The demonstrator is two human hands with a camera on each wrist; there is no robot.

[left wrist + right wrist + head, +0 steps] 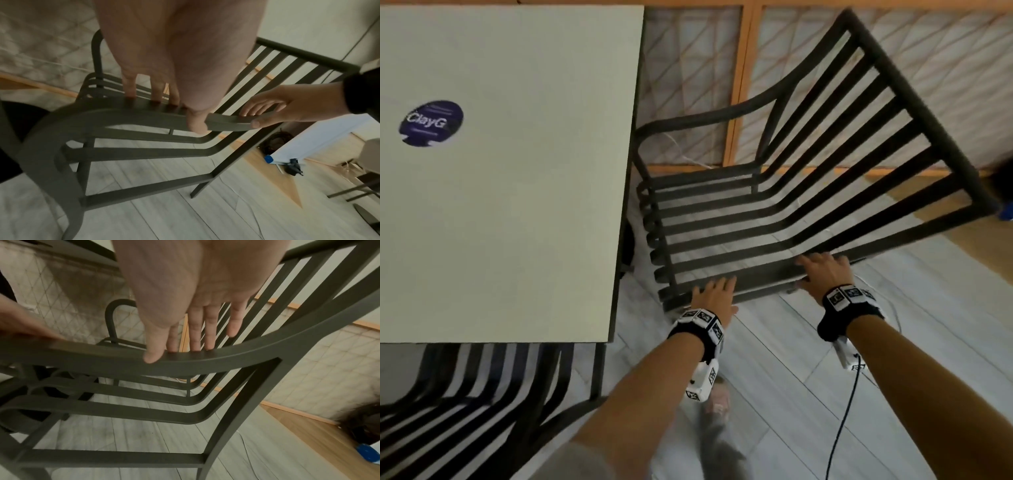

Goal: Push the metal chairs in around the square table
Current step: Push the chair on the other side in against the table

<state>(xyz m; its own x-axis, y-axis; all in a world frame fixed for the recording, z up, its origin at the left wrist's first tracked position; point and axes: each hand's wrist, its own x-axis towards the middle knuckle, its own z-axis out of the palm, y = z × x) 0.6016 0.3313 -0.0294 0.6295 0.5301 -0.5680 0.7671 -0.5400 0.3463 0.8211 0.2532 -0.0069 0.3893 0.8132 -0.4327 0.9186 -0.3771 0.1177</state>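
Observation:
A dark metal slatted chair (926, 116) stands at the right side of the pale square table (517, 205), its seat front at the table's edge. Both hands hold its near armrest (767, 277). My left hand (714, 293) grips the front part, fingers over the far side and thumb on the near side (180, 97). My right hand (822, 270) grips the rail nearer the backrest, fingers on top and thumb below (287, 105) (174, 340). A second metal chair (465, 394) sits tucked under the table's near edge.
A lattice wall panel with an orange wooden frame (859, 68) runs close behind the chair. A black cable (842, 428) trails over the pale plank floor by my foot (717, 401). A blue-capped bottle (268, 158) and dark clutter (362, 423) lie right of the chair.

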